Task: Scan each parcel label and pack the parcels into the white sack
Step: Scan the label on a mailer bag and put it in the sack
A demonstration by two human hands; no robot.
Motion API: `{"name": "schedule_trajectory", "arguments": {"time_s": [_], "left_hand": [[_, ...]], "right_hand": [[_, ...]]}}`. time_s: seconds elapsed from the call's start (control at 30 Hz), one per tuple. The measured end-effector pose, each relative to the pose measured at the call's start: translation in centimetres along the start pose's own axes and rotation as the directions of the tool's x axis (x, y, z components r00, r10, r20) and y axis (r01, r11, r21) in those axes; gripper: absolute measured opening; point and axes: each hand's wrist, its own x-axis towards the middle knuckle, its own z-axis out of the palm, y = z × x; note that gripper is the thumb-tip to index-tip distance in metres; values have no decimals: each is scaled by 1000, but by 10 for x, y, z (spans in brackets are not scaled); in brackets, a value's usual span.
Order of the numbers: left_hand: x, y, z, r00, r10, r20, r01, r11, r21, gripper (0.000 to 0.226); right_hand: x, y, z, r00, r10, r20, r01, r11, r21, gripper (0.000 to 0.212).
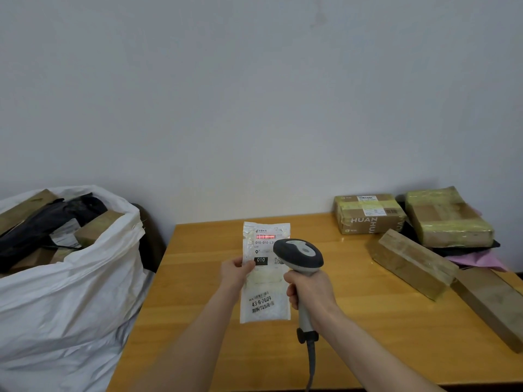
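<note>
1. White sack [70, 292]: far left, standing beside the counter [198, 321], mouth open. A black poly parcel [42, 224] lies on top inside, with brown cardboard boxes [93, 230] around it.
2. Left hand [236, 271]: thumb [249, 264] lies flat on the front of the white mailer [264, 278] at its left edge. The other fingers are hidden behind it, so this reads as a pinch grip closed on the mailer. The mailer is held upright over mid-counter, printed side to camera.
3. Label [264, 250]: on the mailer's upper half. A red scan line [265, 236] runs across the top barcode. There's a black "010" block mid-label and a "43-6-2609" sticker lower down.
4. Right hand [311, 290]: fingers [293, 292] wrapped fully round the handle of the grey scanner [298, 254]. The scanner head overlaps the mailer's right edge and is aimed at the label. Can't tell if the trigger is pressed. The cable [310, 363] drops from the handle base out of frame.
5. Right side of the counter holds unpacked parcels. A "HUAN" box [368, 213] sits by the wall with a yellow-taped box [447, 219] just beside it. A long box [410, 263] lies in front of them, and a second long box [492, 301] is at the right edge. A pink sheet [478, 261] shows beneath the yellow-taped box.
</note>
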Motion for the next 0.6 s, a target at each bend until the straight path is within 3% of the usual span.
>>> {"name": "schedule_trajectory", "arguments": {"time_s": [0.37, 0.6], "left_hand": [[-8, 2, -13, 997, 3, -79, -2, 1000, 13, 9], [-24, 15, -45, 985, 69, -155, -62, 997, 52, 4]], "right_hand": [[6, -4, 5, 995, -9, 104, 10, 1000, -13, 11], [19, -18, 30, 952, -26, 306, 35, 999, -26, 4]]}}
